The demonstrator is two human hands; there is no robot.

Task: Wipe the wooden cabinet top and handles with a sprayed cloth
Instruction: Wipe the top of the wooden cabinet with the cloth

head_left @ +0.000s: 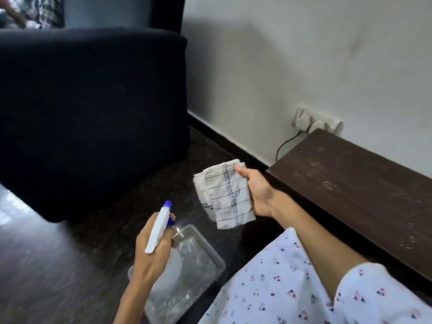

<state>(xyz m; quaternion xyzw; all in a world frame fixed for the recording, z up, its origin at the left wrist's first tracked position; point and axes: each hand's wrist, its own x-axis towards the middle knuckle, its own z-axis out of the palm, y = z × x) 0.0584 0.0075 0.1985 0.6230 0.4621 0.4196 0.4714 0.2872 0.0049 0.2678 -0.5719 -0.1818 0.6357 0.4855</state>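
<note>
**Hands hold cloth and spray bottle beside a dusty cabinet top**

The right hand [257, 195] grips a folded cloth [224, 195], thumb pressed across its upper edge and fingers hidden behind it, so the cloth hangs flat and faces the camera. The cloth is white with grey stripes and sits just past centre, toward 5 o'clock. The left hand [152, 251] is wrapped around the neck of a spray bottle [161, 228] at 6 o'clock, one finger curled at the blue trigger; the white head with its blue tip points up toward the cloth, and the two are near but apart.

The cabinet top [355, 190], dark brown wood with pale dusty marks, runs from 3 o'clock down to 4 o'clock along the wall [280, 66]. It lies just right of the right wrist, not touched by either hand. No handles are in view.

Under the left hand, on the dark floor [46, 265], rests a clear plastic tray [205, 253], partly hidden by the bottle and forearm. A large dark sofa [88, 108] fills 9 to 11 o'clock, close to the cabinet's end, leaving a narrow strip of floor between them. At 2 o'clock a white wall socket [315, 120] holds plugs, and a black cable [285, 143] drops behind the cabinet's end. Patterned white clothing [280, 288] covers 5 o'clock, in front of the cabinet's lower face.
</note>
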